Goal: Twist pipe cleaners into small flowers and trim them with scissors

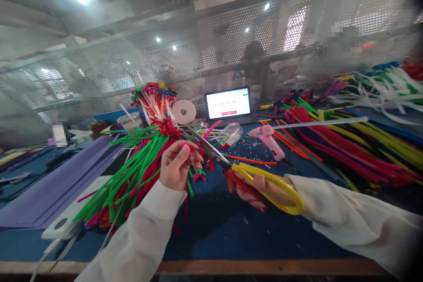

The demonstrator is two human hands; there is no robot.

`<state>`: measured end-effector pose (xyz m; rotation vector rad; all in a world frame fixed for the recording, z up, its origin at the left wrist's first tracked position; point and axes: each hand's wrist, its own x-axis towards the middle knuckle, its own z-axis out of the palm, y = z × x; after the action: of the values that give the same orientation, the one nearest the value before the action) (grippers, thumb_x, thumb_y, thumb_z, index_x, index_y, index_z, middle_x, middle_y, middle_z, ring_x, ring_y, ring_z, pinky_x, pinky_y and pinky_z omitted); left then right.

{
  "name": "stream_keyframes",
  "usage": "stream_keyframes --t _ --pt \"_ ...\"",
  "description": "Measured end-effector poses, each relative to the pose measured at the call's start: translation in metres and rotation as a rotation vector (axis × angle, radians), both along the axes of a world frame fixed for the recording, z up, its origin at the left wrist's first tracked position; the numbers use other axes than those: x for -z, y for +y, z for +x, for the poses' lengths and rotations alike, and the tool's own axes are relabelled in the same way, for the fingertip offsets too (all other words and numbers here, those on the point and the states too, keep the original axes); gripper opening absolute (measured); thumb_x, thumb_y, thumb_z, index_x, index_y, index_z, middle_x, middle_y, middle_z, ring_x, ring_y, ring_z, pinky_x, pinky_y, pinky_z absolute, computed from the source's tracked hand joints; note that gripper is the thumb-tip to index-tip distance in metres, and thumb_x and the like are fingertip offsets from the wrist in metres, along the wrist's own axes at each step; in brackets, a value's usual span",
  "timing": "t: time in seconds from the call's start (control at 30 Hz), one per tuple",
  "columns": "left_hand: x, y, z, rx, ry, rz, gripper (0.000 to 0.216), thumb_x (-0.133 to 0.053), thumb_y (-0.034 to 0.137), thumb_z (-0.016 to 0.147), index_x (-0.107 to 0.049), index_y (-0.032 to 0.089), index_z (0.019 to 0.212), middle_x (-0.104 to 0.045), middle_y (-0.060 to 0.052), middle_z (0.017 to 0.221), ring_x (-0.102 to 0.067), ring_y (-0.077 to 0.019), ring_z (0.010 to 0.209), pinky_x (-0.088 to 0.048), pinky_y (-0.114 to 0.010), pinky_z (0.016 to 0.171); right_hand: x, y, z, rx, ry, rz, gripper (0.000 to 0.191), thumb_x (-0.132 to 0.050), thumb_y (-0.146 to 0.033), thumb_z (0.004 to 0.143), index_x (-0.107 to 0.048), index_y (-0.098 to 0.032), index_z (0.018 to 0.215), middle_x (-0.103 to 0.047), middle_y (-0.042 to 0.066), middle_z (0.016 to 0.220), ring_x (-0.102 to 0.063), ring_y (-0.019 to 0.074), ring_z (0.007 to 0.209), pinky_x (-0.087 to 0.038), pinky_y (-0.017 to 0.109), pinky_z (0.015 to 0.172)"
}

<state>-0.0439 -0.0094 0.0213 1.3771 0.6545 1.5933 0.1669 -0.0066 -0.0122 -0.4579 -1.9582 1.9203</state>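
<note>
My left hand (175,167) is raised over the table, thumb and fingers pinched on a small pink pipe cleaner piece (187,146). Most of that piece is hidden by the fingers. In my right hand (276,191) are scissors (243,170) with yellow and red handles. Their blades are parted and point left, close beside my left fingertips; I cannot tell whether they touch the pink piece. Behind and left of my left hand lies a bundle of green and red pipe cleaners (132,185). Small red and pink bits (199,177) lie below the blades.
A pink glue gun (267,139) with a long glue stick rests at right centre, near a clear plastic cup (231,134). A tablet (228,105) showing a timer stands behind. More pipe cleaners (363,150) fill the right side; purple sheets (62,180) and a white power strip (64,222) lie left.
</note>
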Motion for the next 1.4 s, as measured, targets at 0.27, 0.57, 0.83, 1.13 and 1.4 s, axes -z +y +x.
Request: stream_keyframes --t 0.27,0.57,0.83,1.13,1.4 --pt "0.0 0.0 0.0 0.029 -0.038 -0.013 0.016 -0.054 0.031 0.073 -0.056 0.015 0.07 -0.063 -0.003 0.06 -0.059 -0.0126 0.053 -0.047 -0.023 0.048 -0.003 -0.004 -0.002 0.094 -0.061 -0.035 0.055 -0.037 -0.07 0.064 -0.04 -0.016 0.074 -0.034 -0.009 0.046 -0.033 0.0019 0.03 -0.033 0.015 0.028" --pt "0.0 0.005 -0.002 -0.059 -0.014 0.015 0.016 -0.053 0.031 0.073 -0.056 0.015 0.071 -0.056 0.001 0.052 -0.051 -0.0075 0.042 -0.038 -0.018 0.039 -0.018 -0.001 0.001 0.326 -0.174 0.202 0.043 -0.036 -0.06 0.072 -0.037 -0.017 0.064 -0.029 -0.011 0.035 -0.028 0.0033 0.023 -0.027 0.016 0.024" --pt "0.01 0.025 -0.012 -0.49 0.762 0.061 0.049 -0.05 0.032 0.074 -0.036 0.021 0.119 -0.059 0.0 0.075 -0.05 -0.0075 0.046 -0.041 -0.021 0.047 -0.017 0.029 0.016 0.737 -0.436 0.945 0.033 -0.052 -0.047 0.066 -0.044 -0.016 0.057 -0.036 -0.005 0.046 -0.031 0.0056 0.042 -0.021 0.02 0.04" --pt "0.02 0.036 -0.004 -0.818 1.794 0.376 0.021 -0.039 0.024 0.08 -0.059 0.018 0.077 -0.057 -0.007 0.077 -0.049 -0.0223 0.084 -0.04 -0.031 0.063 -0.011 0.032 0.017 0.855 -0.84 1.218 0.044 -0.038 -0.058 0.069 -0.045 -0.017 0.053 -0.046 0.001 0.047 -0.043 0.0122 0.047 -0.024 0.025 0.048" --pt "0.004 0.029 -0.018 -1.064 1.565 0.361 0.019 -0.039 0.027 0.079 -0.054 0.017 0.073 -0.057 -0.006 0.077 -0.051 -0.0205 0.08 -0.038 -0.029 0.061 -0.001 0.026 0.016 0.8 -1.159 1.241 0.048 -0.035 -0.057 0.071 -0.055 -0.014 0.069 -0.06 0.011 0.064 -0.057 0.0251 0.061 -0.03 0.029 0.05"
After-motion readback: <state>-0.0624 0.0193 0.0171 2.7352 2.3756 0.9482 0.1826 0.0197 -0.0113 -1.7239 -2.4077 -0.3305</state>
